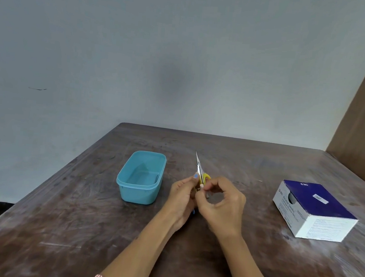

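Right of the tub [137, 195], my left fingers [190, 181] grip scissors [199, 168]; my right fingers [216, 183] pinch a white piece [201, 186].

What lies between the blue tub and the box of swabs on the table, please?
In the head view, the left hand and right hand meet there, holding small scissors with yellow handles above the table.

The box [316, 207] at the right of the tabletop [230, 155] carries the only legible print.
- Purple top face: "BD" logo in white near the far edge.
- White side face: "BD" logo, then "Alcohol Swabs".

The white sticker [320, 198] on the top face, the lines under the product name and the end-panel print are too small to read.
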